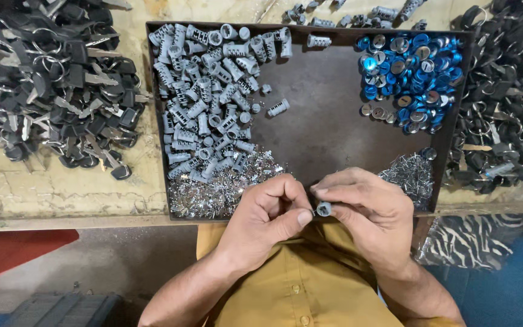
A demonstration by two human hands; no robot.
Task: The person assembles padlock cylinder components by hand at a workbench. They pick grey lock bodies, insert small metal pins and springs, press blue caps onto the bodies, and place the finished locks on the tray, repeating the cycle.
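Observation:
A small grey lock cylinder is pinched between my two hands at the near edge of a dark metal tray. My right hand grips the cylinder with thumb and forefinger. My left hand presses its thumb against the cylinder's end, fingers curled. Several more grey cylinders fill the tray's left side, above a heap of tiny shiny metal pieces. Blue and silver round caps lie in the tray's far right corner. A smaller heap of thin metal clips lies just beyond my right hand.
Piles of black-headed keys on rings lie on the worn bench at the left and right of the tray. More grey cylinders are scattered behind it. A red object and a striped bag sit below the bench edge.

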